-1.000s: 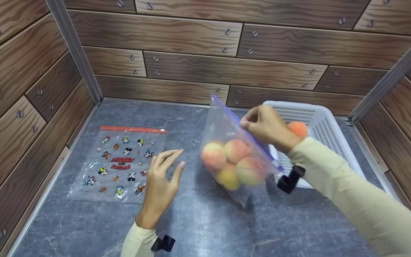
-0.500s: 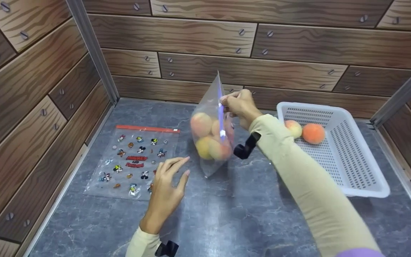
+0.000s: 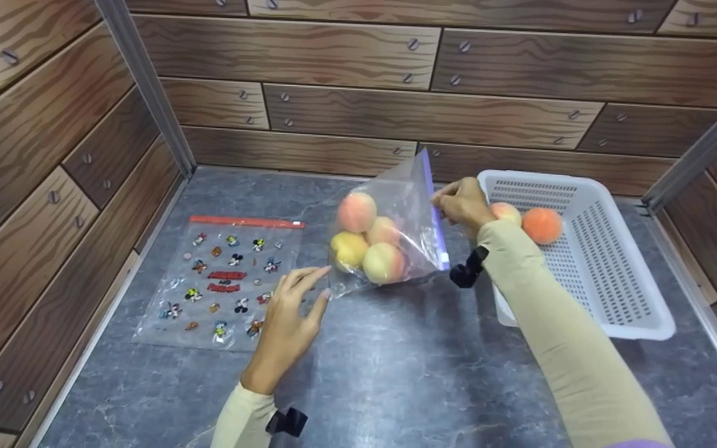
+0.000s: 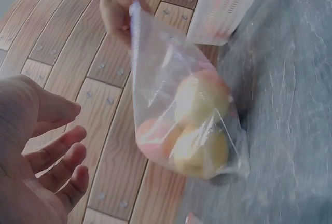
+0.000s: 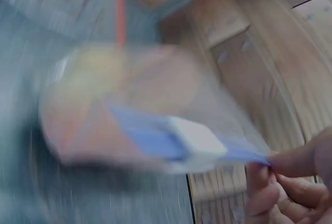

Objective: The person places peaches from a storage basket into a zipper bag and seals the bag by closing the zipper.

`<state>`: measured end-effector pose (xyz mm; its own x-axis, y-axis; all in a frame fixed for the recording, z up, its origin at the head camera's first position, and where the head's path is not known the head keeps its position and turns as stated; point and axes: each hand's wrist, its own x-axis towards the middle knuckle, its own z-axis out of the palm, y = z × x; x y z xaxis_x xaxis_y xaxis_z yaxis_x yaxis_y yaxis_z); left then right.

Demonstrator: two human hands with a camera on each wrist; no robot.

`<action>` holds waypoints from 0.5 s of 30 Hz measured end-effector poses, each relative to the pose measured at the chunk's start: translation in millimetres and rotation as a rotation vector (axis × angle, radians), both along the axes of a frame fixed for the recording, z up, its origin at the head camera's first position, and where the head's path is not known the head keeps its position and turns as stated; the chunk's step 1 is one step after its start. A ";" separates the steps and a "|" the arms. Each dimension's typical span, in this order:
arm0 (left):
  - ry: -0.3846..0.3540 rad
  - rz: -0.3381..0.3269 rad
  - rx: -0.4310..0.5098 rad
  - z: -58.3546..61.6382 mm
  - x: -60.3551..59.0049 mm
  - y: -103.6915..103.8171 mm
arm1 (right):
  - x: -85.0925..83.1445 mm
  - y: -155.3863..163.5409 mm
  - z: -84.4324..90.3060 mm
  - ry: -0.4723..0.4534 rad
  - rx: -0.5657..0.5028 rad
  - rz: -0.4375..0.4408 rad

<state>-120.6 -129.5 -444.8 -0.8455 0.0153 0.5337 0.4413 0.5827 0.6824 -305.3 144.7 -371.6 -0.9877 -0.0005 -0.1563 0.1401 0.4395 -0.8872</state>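
The fruit bag (image 3: 413, 214) is pinched by the right hand (image 3: 465, 204). The left hand (image 3: 290, 317) is held unclenched, thumb apart.

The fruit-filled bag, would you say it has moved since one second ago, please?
Yes, the fruit-filled bag moved left in the head view, away from the white basket.

"MICKEY AND FRIENDS" — red letters (image 3: 226, 275) on a flat, clear zip bag (image 3: 218, 298).
From where I stand it runs in three lines mid-bag: MICKEY in red on top, a small, dark AND squeezed between, FRIENDS in red beneath — plain enough from the head view, though the right wrist view smears the same print into a blur.
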 end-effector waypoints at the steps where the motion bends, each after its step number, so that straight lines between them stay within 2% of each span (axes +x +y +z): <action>1: -0.018 -0.022 -0.004 0.7 -3.1 2.3 | -0.2 4.4 -2.3 0.004 0.047 0.008; 7: -0.142 -0.170 -0.094 2.4 -21.1 18.3 | -0.8 23.6 -14.3 0.075 0.320 0.076; 10: -0.189 -0.221 -0.136 2.4 -27.7 25.4 | -0.4 28.8 -18.8 0.117 0.449 0.104; 15: -0.187 -0.266 -0.162 2.6 -33.9 35.5 | -0.4 33.8 -23.3 0.134 0.612 0.134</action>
